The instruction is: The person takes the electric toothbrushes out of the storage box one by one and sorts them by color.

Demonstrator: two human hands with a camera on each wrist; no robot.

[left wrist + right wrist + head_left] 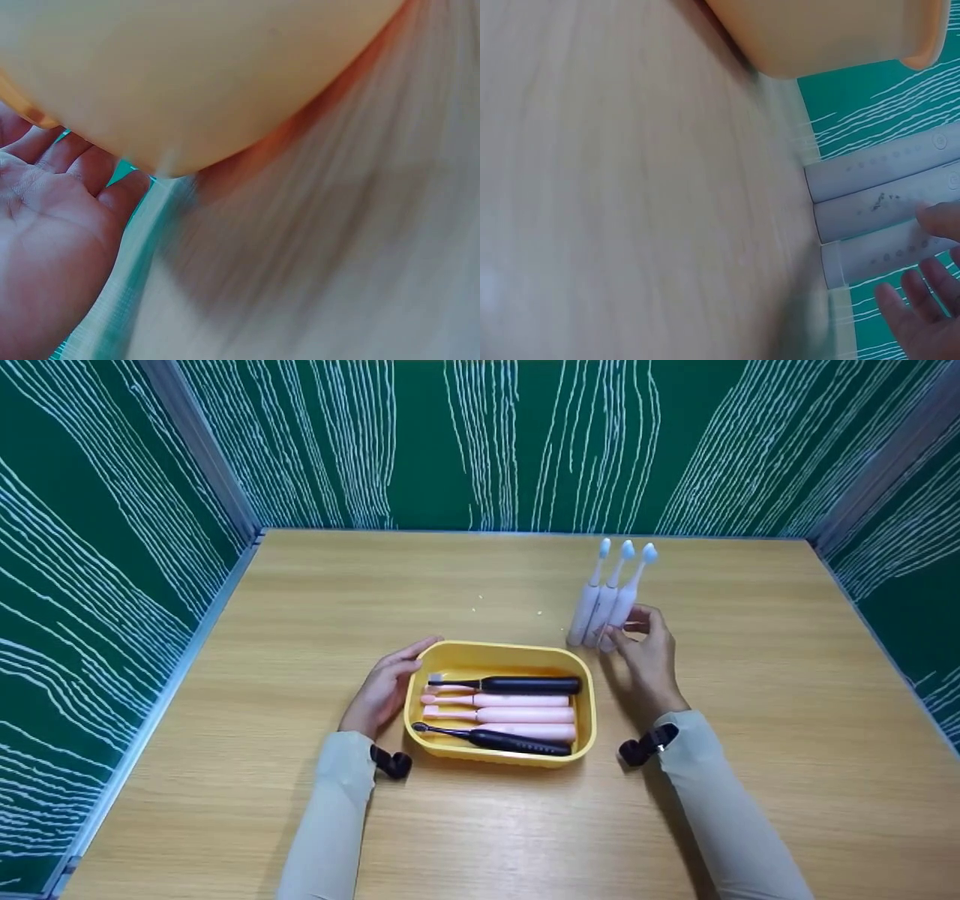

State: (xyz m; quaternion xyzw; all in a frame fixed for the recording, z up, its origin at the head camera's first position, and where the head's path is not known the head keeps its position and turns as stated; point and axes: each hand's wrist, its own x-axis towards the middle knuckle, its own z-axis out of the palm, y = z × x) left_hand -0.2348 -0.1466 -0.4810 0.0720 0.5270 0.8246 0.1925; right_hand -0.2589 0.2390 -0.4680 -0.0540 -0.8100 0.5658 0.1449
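A yellow plastic basket (501, 761) stands on the table, holding black and pink electric toothbrushes laid side by side. My left hand (381, 694) rests against the basket's left end, its fingers extended along the outer wall and touching the rim. Three white electric toothbrushes (583, 615) stand upright in a row behind the basket's right corner, heads up. The right hand (649, 660) pinches the rightmost white toothbrush (624, 604) low on its handle, thumb (937, 219) across the front and other fingers spread beside it.
Black cameras (637, 751) are strapped at both wrists. A few small pale specks (539, 613) dot the wooden table (360, 585) behind the basket. Green panels (427, 450) with white wavy lines enclose the table at the back and sides.
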